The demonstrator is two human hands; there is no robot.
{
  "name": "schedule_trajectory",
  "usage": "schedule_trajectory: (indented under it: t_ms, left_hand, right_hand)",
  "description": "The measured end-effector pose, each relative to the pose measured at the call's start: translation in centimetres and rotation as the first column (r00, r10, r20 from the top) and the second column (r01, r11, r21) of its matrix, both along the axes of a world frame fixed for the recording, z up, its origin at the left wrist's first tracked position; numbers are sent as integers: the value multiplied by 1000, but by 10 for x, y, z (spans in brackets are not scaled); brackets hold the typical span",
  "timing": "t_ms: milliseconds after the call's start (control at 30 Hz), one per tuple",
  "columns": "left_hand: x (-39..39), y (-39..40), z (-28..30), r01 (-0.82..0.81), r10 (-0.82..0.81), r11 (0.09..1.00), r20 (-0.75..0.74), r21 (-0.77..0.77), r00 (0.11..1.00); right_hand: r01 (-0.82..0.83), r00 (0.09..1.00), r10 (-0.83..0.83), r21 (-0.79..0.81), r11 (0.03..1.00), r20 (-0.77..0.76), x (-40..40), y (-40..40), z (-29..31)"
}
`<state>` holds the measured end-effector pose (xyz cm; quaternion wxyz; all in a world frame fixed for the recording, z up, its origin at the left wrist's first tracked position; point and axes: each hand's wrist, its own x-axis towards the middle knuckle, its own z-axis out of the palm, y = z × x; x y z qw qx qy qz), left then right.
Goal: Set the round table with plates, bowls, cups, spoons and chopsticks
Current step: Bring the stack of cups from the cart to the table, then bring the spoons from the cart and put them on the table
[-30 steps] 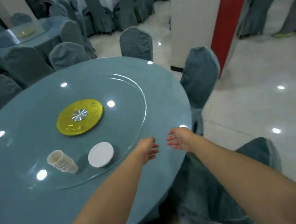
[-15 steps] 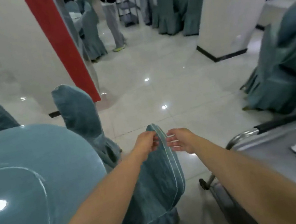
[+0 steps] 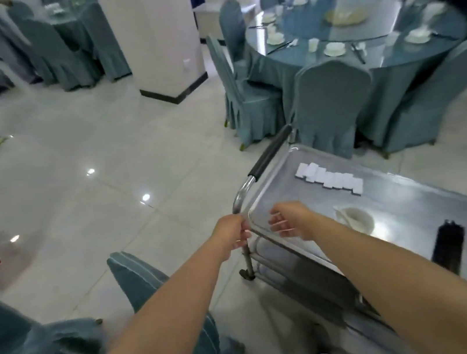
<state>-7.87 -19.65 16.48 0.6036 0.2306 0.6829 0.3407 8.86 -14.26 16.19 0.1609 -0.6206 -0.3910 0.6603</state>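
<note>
White spoons (image 3: 331,182) lie in a row on the shiny metal cart (image 3: 414,209), with white bowls (image 3: 355,217) just beside them, nearer you. A dark bunch of chopsticks (image 3: 448,247) sits on the cart near your right arm. Your right hand (image 3: 286,222) hangs over the cart's corner with loose fingers, holding nothing. Your left hand (image 3: 232,236) is curled by the cart's post (image 3: 247,254); you cannot tell if it grips it. A chair (image 3: 160,304) is under your left arm. A set table (image 3: 356,35) stands well apart.
</note>
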Motion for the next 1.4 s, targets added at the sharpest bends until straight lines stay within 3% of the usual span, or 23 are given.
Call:
schedule_trajectory:
  t_ms: [233,400,600,867,1033,1333,1400]
  left_hand:
    - [98,55,-23,116,-122,989,-70,-88,990]
    - [166,99,-46,217,-222,969,-27,-117,975]
    - [220,136,-75,280,-296,950,-114,-136,948]
    - [263,174,-117,417,-457,889,-358,-187,814]
    - [266,188,-134,551,-587,799,-509,-239,630]
    - [263,195,-148,603,-605,768,-555,-217,571]
    - [261,197,-145,595,-599,776,-540,-209,591]
  right_hand:
    - [191,981,-190,-18,981,44,114,29,-23]
    - [256,966,-252,-99,962,49,193,60,-45]
    - [325,945,-317,-119,938,79,239,87,-76]
    - [322,945,-301,-201,925,127,273,106,-117]
    - [319,942,-285,-215,923,176,287,113,-134]
    - [298,943,-263,-164,940,207,281,116,-148]
    - [295,942,-261,-147,944,211,278,118,-147]
